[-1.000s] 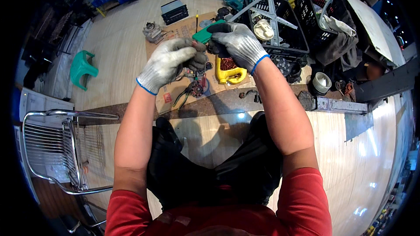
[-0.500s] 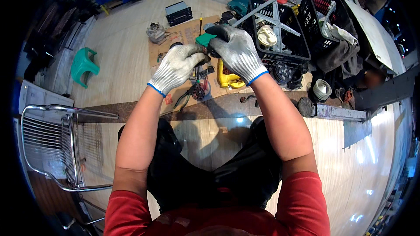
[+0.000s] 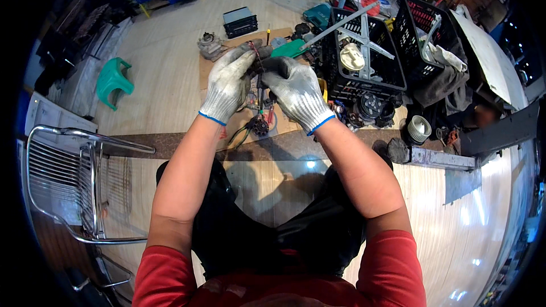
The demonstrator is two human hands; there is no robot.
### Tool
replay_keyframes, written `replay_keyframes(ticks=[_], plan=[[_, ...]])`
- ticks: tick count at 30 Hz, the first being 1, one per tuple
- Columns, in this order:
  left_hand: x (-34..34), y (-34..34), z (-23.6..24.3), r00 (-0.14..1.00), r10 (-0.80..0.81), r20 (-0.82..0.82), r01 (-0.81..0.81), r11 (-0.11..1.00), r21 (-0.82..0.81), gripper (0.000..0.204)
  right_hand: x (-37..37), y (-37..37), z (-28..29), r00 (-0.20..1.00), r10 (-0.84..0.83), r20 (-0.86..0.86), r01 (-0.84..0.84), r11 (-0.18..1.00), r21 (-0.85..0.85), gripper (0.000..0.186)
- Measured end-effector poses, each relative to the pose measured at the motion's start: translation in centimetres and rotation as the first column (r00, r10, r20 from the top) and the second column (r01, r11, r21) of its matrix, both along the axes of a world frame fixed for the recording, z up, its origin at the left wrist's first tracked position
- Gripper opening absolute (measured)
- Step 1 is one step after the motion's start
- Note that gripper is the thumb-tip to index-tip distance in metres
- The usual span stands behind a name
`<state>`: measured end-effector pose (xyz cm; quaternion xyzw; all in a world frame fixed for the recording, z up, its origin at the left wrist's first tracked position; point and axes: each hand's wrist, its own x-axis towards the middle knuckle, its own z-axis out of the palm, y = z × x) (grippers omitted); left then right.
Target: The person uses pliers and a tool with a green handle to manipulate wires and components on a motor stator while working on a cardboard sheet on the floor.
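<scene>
Thin reddish wire [image 3: 257,54], upper centre of frame. Left hand [image 3: 230,79] looks pinched on it; right hand [image 3: 294,84] curled at its lower end, can't tell if clamped. Probably light, bendy, easily kinked. Best hold: fingertips, near the ends.

And here's the room around those gloves: from the left hand [image 3: 230,79], a wide lane runs sideways over pale floor [image 3: 165,79] to the green stool [image 3: 114,81], well apart. Ahead on that side, though, a grey metal part [image 3: 211,47] and a black box [image 3: 240,24] block the straight line. The right hand [image 3: 294,90] has it tighter! A yellow container [image 3: 323,88] peeks out just beside it, then the black crate [image 3: 369,88] walls off the right, a metal bar [image 3: 341,25] slanting over its rim. Back between the forearms [image 3: 187,165], there's a way through, above the pliers [image 3: 243,132].
</scene>
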<state>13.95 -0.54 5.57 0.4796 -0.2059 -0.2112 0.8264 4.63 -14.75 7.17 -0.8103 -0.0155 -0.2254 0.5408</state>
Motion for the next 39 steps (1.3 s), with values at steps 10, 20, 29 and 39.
replay_keyframes(ticks=[10, 20, 29, 39], plan=[[0.6, 0.4, 0.5, 0.968, -0.021, -0.251, -0.045, 0.967, -0.252, 0.028, 0.8, 0.5, -2.5, 0.995, 0.019, -0.095, -0.036, 0.982, -0.185, 0.022], [0.8, 0.8, 0.9, 0.961, -0.081, -0.265, 0.007, 0.964, -0.268, 0.02, 1.1, -0.9, -2.5, 0.994, 0.104, -0.031, -0.107, 0.883, -0.457, 0.02], [1.4, 1.8, 0.7, 0.957, -0.098, -0.274, 0.024, 0.965, -0.261, 0.022, 0.9, -2.6, -1.2, 0.965, 0.192, -0.179, -0.261, 0.76, -0.595, 0.021], [1.7, 1.9, 0.6, 0.953, -0.221, -0.207, 0.172, 0.958, -0.231, 0.025, 1.8, -4.4, -2.0, 0.968, 0.237, 0.086, -0.113, 0.713, -0.692, 0.02]])
